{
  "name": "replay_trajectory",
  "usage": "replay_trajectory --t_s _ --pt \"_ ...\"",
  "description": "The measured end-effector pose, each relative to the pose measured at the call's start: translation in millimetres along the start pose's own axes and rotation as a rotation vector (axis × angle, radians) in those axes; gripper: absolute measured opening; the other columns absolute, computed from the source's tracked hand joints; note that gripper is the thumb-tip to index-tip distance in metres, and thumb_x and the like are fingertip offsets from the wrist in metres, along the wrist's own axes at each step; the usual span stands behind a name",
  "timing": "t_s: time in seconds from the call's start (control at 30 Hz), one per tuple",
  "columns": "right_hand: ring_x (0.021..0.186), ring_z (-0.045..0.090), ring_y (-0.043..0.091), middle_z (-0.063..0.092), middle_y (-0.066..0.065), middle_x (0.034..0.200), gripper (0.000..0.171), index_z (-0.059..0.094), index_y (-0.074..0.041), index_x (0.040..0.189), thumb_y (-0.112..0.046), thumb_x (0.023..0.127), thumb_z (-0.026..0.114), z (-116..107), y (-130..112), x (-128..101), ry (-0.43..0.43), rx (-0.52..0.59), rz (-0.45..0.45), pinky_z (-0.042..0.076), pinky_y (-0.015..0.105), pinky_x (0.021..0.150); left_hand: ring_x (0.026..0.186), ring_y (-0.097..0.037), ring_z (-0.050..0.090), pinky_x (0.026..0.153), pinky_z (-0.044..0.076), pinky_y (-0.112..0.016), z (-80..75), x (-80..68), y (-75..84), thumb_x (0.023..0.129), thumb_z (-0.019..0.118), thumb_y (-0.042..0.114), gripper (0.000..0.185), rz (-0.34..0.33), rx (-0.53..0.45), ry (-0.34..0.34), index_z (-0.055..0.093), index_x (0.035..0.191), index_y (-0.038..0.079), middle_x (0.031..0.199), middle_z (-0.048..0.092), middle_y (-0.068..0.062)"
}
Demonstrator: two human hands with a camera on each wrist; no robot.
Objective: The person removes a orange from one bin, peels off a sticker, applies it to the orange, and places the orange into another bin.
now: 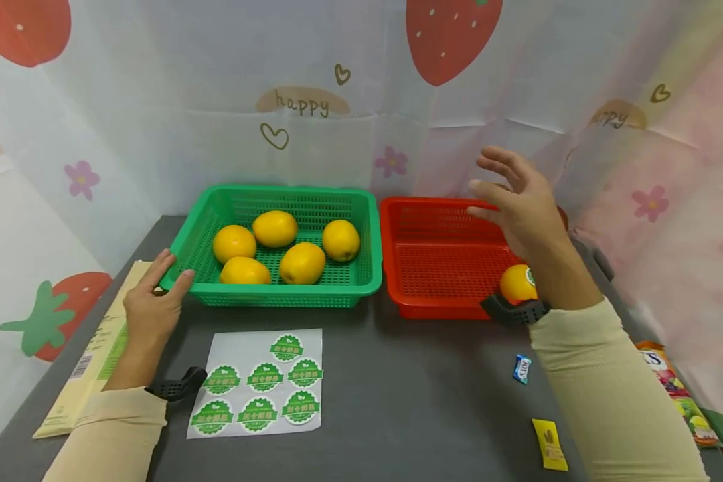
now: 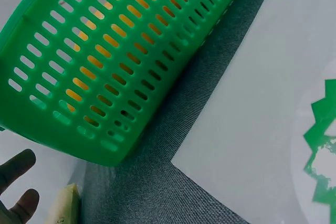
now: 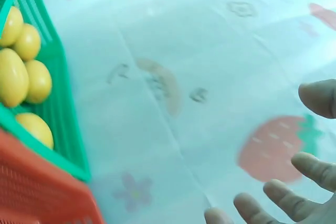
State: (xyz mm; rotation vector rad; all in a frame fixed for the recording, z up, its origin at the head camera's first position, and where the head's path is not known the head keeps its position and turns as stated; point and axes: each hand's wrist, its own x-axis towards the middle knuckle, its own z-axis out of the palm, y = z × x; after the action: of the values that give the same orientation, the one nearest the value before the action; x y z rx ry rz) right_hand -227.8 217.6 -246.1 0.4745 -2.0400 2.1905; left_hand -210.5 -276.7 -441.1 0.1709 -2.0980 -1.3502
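My left hand (image 1: 152, 304) is at the front left corner of a green plastic basket (image 1: 277, 289), fingers extended along its outside and thumb beside the front rim. Several orange-yellow fruits (image 1: 302, 263) lie in that basket. Raised above the right part of a red basket (image 1: 434, 312) is my right hand (image 1: 521, 207), with fingers spread and nothing held; the right wrist view also shows its fingers (image 3: 294, 203) apart. One orange fruit (image 1: 514, 284) with a green-and-white sticker (image 1: 529, 276) sits in the red basket's front right corner, partly hidden by my right wrist.
A sheet of green round stickers (image 1: 259, 385) lies before the green basket. A pale yellow packet (image 1: 96, 355) is under my left forearm. On the right are a small blue wrapper (image 1: 521, 369), a yellow sachet (image 1: 550, 445) and a colourful snack bag (image 1: 677, 395). A printed curtain (image 1: 217, 80) hangs behind.
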Motion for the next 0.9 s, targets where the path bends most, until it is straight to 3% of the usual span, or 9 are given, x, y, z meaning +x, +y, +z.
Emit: replay_trajectory --t_s 0.13,0.23,0.37,0.5,0.7,0.9 --pt "0.124 0.039 0.035 0.037 0.010 0.142 0.056 0.043 -0.012 0.141 -0.013 0.091 0.066 37 15 41 -0.126 0.007 0.124 0.040 0.056 0.095 0.122 -0.004 0.047 0.077 0.039 -0.011 -1.6 1.4 0.2 0.089 0.071 0.022 0.048 0.006 0.019 0.005 0.060 0.133 0.008 0.138 0.053 0.003" --pt "0.124 0.039 0.035 0.039 0.009 0.141 0.054 0.042 -0.013 0.142 -0.015 0.092 0.064 66 37 66 -0.190 0.035 0.227 0.038 0.059 0.095 0.122 -0.003 0.047 0.078 0.039 -0.011 -2.8 2.3 0.0 0.089 0.071 0.022 0.047 0.009 0.028 0.001 0.060 0.133 0.008 0.139 0.052 0.003" --pt "0.121 0.041 0.034 0.042 0.007 0.138 0.053 0.046 -0.019 0.141 -0.022 0.092 0.067 95 67 90 -0.205 -0.035 0.378 0.041 0.056 0.093 0.122 -0.003 0.047 0.078 0.039 -0.010 -2.0 1.8 -0.9 0.089 0.071 0.021 0.047 0.022 0.036 -0.012 0.060 0.133 0.006 0.139 0.052 0.002" --pt "0.131 0.033 0.038 0.035 0.005 0.147 0.057 0.045 -0.023 0.142 -0.027 0.091 0.069 118 91 108 -0.208 -0.110 0.496 0.036 0.058 0.097 0.121 -0.004 0.048 0.076 0.039 -0.010 -1.3 0.7 -3.1 0.089 0.071 0.019 0.047 0.031 0.033 -0.009 0.060 0.133 0.006 0.139 0.052 0.000" --pt "0.140 0.019 0.034 0.022 0.002 0.156 0.065 0.039 -0.021 0.147 -0.035 0.090 0.068 144 115 122 -0.252 -0.260 0.571 0.024 0.064 0.102 0.121 -0.004 0.047 0.075 0.038 -0.011 -2.6 -0.3 -4.5 0.090 0.070 0.020 0.047 0.012 0.033 -0.016 0.059 0.134 0.007 0.141 0.051 0.001" --pt "0.142 0.015 0.028 0.018 0.001 0.157 0.061 0.041 -0.020 0.146 -0.037 0.092 0.063 156 136 127 -0.269 -0.359 0.618 0.017 0.056 0.109 0.119 -0.002 0.047 0.074 0.037 -0.010 -2.9 0.1 -5.8 0.090 0.070 0.017 0.047 0.022 -0.010 -0.034 0.058 0.135 0.008 0.142 0.049 0.001"
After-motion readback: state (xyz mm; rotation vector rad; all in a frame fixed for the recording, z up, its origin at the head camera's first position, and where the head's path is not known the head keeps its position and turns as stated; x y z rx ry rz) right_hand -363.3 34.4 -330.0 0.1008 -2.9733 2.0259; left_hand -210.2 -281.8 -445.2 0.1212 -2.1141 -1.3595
